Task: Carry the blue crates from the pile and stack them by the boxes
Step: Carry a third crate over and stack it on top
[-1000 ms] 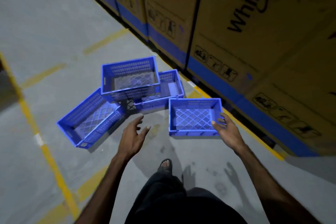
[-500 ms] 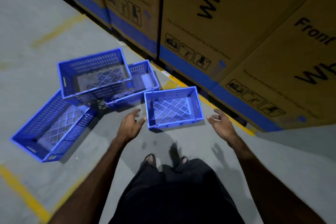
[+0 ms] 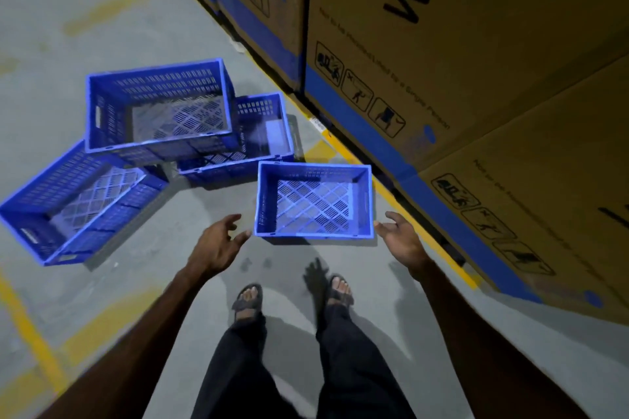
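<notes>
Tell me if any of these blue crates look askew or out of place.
Yes. The top crate sits crooked across two others, and the left crate is tipped up on one side. Only the near crate lies flat.

Your arms were bare to frame edge, no sleeves showing. Your left hand [image 3: 218, 243] and right hand [image 3: 400, 240] wore no gloves, rings or watch visible. You wore dark, near-black trousers [image 3: 354, 360], loose at legs. Below trouser hems, dark open-toed sandals [image 3: 247, 299]: wide straps crossed each foot, toes showed bare.
</notes>
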Available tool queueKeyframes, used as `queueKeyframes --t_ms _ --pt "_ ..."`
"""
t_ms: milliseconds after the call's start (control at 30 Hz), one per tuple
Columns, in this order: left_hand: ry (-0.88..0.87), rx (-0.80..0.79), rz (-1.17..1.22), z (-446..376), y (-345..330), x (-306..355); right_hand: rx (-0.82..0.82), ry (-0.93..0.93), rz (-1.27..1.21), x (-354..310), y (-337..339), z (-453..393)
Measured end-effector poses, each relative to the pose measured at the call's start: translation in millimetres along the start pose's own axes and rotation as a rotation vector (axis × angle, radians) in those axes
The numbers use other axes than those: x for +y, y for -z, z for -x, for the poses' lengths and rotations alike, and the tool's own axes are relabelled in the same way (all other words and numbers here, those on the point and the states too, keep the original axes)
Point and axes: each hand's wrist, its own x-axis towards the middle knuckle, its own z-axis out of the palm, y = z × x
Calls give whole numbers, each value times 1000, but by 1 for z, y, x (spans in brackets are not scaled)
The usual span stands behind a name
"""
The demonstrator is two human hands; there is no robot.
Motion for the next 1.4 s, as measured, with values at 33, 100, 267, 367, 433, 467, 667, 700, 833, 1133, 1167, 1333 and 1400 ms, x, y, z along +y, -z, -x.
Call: queueKeyframes --t_ms 33,100,267,367,433,467,667,700,833,1133,1167,1333,1400 --pt "14 -2 8 -10 -10 0 -12 11 9 1 -1 -18" --pt "44 -5 26 -31 -30 -5 -36 12 81 -7 -5 -38" --pt "77 -33 17 -87 -89 -40 -52 22 182 31 -27 -111" --pt "78 -63 -26 -128 -120 -75 -64 4 258 70 -47 -159" --pt "65 -75 -70 -159 -140 -97 -81 -24 304 95 -62 -190" --pt "62 -74 -87 -176 -149 -107 -74 -33 307 108 -69 -207" --pt "94 -69 -105 -268 -187 -161 -51 -58 299 171 -96 -298" --pt "109 -66 -91 -282 -191 -167 -36 -57 305 177 -98 -312" --pt "150 -23 -24 -333 -213 -178 53 -56 289 183 -103 -359" --pt "182 159 221 -400 -251 -187 171 -32 93 190 -115 -434" --pt "169 196 216 -402 -254 -186 183 -31 70 189 -117 -436" --pt "150 211 323 -398 -253 -184 195 -22 -18 191 -120 -429" --pt "154 184 342 -391 -240 -184 174 7 -33 178 -115 -410"
